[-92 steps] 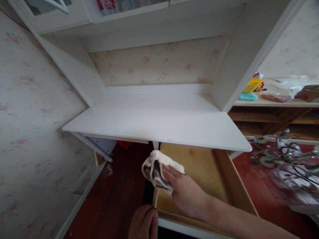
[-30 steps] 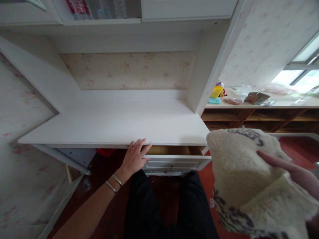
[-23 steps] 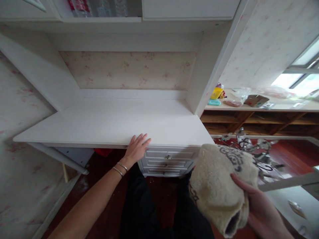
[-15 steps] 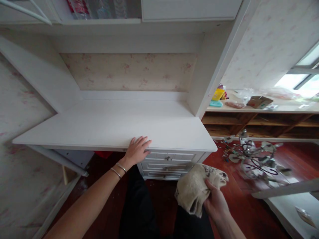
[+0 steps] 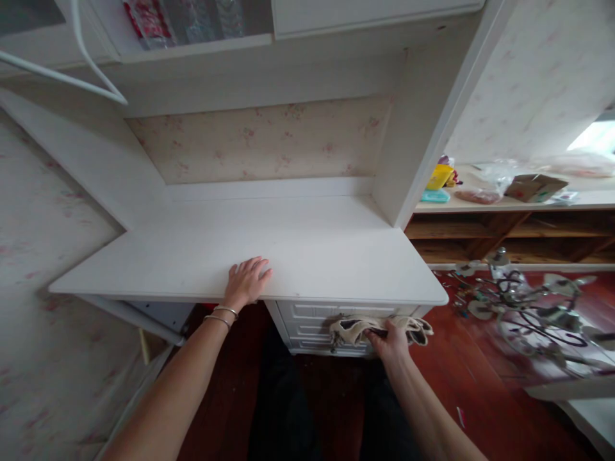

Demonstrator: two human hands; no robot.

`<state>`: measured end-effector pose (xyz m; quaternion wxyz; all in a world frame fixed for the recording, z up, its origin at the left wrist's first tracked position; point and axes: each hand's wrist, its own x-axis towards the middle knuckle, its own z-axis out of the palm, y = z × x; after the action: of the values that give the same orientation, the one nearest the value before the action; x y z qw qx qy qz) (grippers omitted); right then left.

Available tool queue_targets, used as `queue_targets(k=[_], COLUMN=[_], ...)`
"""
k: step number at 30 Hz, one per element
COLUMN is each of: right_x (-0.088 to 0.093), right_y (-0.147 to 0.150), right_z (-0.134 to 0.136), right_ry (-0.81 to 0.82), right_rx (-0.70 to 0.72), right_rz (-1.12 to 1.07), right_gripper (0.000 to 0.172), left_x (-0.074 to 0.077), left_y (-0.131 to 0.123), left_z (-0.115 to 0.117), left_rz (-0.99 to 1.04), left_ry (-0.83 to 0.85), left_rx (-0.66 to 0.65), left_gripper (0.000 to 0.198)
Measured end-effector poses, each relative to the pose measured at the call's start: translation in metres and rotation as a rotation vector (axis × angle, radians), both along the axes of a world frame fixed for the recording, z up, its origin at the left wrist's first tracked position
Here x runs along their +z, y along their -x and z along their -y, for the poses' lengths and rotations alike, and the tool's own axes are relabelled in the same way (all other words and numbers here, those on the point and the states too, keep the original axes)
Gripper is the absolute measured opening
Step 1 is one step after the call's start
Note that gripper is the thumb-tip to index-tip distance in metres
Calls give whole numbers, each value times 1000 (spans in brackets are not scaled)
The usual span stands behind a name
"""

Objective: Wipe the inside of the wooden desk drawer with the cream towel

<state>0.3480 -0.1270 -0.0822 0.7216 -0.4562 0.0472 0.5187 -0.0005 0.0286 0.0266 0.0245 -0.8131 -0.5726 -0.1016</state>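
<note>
My left hand [image 5: 246, 282] lies on the front edge of the white desk [image 5: 307, 250], palm down with its fingers stretched over the top. Two bangles circle that wrist. My right hand [image 5: 390, 341] grips a beige cloth [image 5: 355, 328], bunched and hanging in front of the white drawers [image 5: 307, 312] under the desk's right side. The cloth covers part of the drawer fronts; whether it touches them I cannot tell.
A hutch with a shelf of plastic-wrapped items [image 5: 148, 22] rises above the desk. To the right, a low wooden shelf unit [image 5: 451, 227] carries a cardboard box [image 5: 535, 187] and a yellow container [image 5: 439, 177]. A chandelier [image 5: 523, 307] lies on the red floor [image 5: 451, 378].
My right hand has raised the cloth toward the drawers, and the cloth now looks flatter. My left hand has shifted left along the desk edge. The view has turned slightly.
</note>
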Motion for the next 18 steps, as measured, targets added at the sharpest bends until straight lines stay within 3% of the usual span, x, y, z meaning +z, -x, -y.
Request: queue_targets(k=[4,11,14,18], right_x=[31,105,121,123], right_y=[-12,-7,8,45], right_z=[5,20,26,23], right_ry=[184,113,77,50], right_rx=[-125,-180,-163,-95], right_rz=[-154,-163,-166,-181], right_gripper=[39,34,35,30], left_x=[-1,-1,-1,-1], left_y=[0,-1,-2,-2], left_z=[-2,0,2,1], left_rz=[6,16,15,16], left_ry=[-3,-17,-23,-26], left_rx=[1,5,10,6], left_gripper=[46,43,43,42])
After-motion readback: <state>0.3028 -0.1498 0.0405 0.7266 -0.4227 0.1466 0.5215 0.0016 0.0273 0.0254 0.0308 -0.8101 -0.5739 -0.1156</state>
